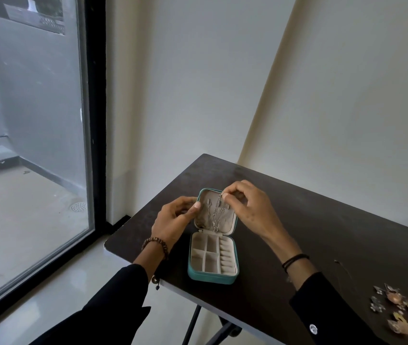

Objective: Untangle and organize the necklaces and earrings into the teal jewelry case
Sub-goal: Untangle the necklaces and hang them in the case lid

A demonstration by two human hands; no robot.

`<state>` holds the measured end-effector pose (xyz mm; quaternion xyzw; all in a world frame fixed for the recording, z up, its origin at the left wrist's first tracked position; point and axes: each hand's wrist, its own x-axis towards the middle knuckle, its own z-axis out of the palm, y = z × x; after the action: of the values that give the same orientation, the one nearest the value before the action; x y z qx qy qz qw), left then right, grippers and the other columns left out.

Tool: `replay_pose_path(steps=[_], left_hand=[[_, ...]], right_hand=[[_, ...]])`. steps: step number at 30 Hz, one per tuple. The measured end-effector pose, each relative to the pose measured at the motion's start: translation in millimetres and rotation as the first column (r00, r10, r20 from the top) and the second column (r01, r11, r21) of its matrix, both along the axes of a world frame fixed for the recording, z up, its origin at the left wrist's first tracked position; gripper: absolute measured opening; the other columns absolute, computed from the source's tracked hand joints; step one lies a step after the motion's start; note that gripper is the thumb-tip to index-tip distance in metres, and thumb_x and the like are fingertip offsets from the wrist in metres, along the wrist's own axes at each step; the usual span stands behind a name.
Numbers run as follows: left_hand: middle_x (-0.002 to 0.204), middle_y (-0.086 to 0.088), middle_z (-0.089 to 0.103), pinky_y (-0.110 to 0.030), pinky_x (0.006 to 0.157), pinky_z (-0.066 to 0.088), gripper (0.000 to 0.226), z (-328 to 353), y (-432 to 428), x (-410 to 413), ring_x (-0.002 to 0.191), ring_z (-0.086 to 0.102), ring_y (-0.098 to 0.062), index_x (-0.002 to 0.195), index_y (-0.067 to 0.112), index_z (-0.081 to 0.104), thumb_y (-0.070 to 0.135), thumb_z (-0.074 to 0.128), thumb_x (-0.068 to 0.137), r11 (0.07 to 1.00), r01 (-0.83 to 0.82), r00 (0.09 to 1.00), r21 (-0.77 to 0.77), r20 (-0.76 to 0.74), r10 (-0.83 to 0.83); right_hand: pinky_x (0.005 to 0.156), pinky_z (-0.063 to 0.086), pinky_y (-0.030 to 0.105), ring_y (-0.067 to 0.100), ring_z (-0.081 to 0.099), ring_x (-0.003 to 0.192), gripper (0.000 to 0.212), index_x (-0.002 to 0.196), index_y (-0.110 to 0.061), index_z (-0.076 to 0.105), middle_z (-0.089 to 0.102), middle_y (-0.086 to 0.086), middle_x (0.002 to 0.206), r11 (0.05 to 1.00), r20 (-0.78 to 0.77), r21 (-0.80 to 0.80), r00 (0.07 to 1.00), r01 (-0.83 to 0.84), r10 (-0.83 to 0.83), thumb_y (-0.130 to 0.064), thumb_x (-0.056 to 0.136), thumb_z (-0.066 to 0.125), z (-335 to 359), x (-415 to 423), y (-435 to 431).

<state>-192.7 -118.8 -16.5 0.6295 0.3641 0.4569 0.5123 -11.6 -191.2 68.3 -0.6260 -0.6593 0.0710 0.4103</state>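
Thin silver chain necklaces hang in the raised lid of the open teal jewelry case on the dark tabletop; right hand pinches a chain's top, left hand grips the lid edge; chains judged light, limp, snag-prone, best held by the ends.

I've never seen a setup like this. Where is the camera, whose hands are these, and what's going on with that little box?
There is no machine here. A person wears one camera on the head, and it looks down at their own two hands. On the dark table stands an open teal jewelry case. The left hand holds its raised lid by the left edge. The right hand pinches a silver necklace chain near the lid's top, where several chains hang. A pile of earrings lies on the table at the near right.
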Motion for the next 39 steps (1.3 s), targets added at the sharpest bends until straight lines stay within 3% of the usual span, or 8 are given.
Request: replay_pose_path(steps=[4,10,14,19,23,29,36,39], left_hand=[[0.097,0.014,0.075,-0.049,0.097,0.053,0.043,1,0,0,0.099,0.069,-0.007,0.1,0.042,0.073,0.072,0.064,0.069,1.0,-0.004,1.0,0.005,0.001,0.004],[0.097,0.014,0.075,-0.05,0.095,0.054,0.043,0,-1,0,0.098,0.069,-0.008,0.101,0.043,0.072,0.071,0.064,0.07,1.0,-0.006,1.0,0.016,0.011,0.006],[0.097,0.014,0.075,-0.05,0.094,0.054,0.043,0,-1,0,0.097,0.069,-0.01,0.101,0.042,0.072,0.07,0.064,0.07,1.0,-0.012,0.999,0.025,0.03,0.011],[0.097,0.012,0.076,-0.048,0.092,0.056,0.042,-2,1,1,0.095,0.07,-0.012,0.101,0.038,0.073,0.066,0.066,0.071,1.0,-0.015,0.998,0.027,0.06,0.014],[0.097,0.01,0.076,-0.044,0.089,0.058,0.022,-3,2,1,0.094,0.07,-0.012,0.104,0.033,0.073,0.045,0.071,0.086,0.999,-0.018,0.997,0.028,0.07,0.016],[0.096,0.008,0.076,-0.037,0.087,0.059,0.016,-2,2,1,0.092,0.071,-0.015,0.104,0.028,0.074,0.033,0.071,0.089,0.999,-0.021,0.996,0.035,0.089,0.018],[0.098,0.009,0.076,-0.043,0.088,0.058,0.016,-4,4,0,0.092,0.071,-0.014,0.104,0.03,0.074,0.034,0.072,0.089,0.999,-0.012,0.996,0.04,0.092,0.009],[0.099,0.011,0.076,-0.044,0.088,0.058,0.018,-4,4,0,0.094,0.07,-0.013,0.104,0.033,0.073,0.04,0.072,0.087,0.999,-0.012,0.997,0.046,0.078,0.008]], right_hand=[[0.075,0.05,0.017,0.008,0.063,0.082,0.008,0.09,-0.02,0.072,0.063,-0.007,0.094,0.996,0.03,0.088,1.0,0.001,-0.003,-0.023,0.096,0.067,-3,0,0],[0.067,0.052,0.028,-0.003,0.054,0.077,0.007,0.096,-0.028,0.066,0.049,-0.012,0.094,0.996,0.31,0.056,0.947,0.074,-0.088,-0.029,0.099,0.06,-16,3,0],[0.06,0.05,0.026,0.007,0.054,0.073,0.008,0.101,-0.026,0.064,0.047,-0.012,0.097,0.984,0.424,0.136,0.891,0.115,-0.162,-0.03,0.101,0.057,-19,-4,2],[0.05,0.035,0.016,0.009,0.056,0.073,0.004,0.098,-0.02,0.068,0.051,-0.007,0.097,0.954,0.499,0.265,0.826,0.143,-0.263,-0.022,0.098,0.065,-28,-12,3],[0.042,0.034,0.014,0.009,0.055,0.072,0.002,0.092,-0.016,0.07,0.054,-0.003,0.09,0.903,0.558,0.411,0.748,0.127,-0.359,-0.016,0.093,0.072,-35,-17,4],[0.043,0.037,0.02,0.011,0.057,0.078,0.009,0.093,-0.017,0.071,0.057,-0.004,0.091,0.846,0.586,0.511,0.659,0.15,-0.471,-0.009,0.09,0.072,-43,-17,8],[0.041,0.035,0.02,0.01,0.058,0.067,0.006,0.086,-0.025,0.074,0.06,-0.009,0.084,0.789,0.469,0.585,0.715,0.189,-0.519,-0.023,0.091,0.077,-43,-18,7],[0.043,0.032,0.019,0.008,0.061,0.068,0.014,0.086,-0.025,0.072,0.062,-0.009,0.085,0.769,0.442,0.598,0.708,0.225,-0.55,-0.032,0.096,0.066,-41,-21,8]])
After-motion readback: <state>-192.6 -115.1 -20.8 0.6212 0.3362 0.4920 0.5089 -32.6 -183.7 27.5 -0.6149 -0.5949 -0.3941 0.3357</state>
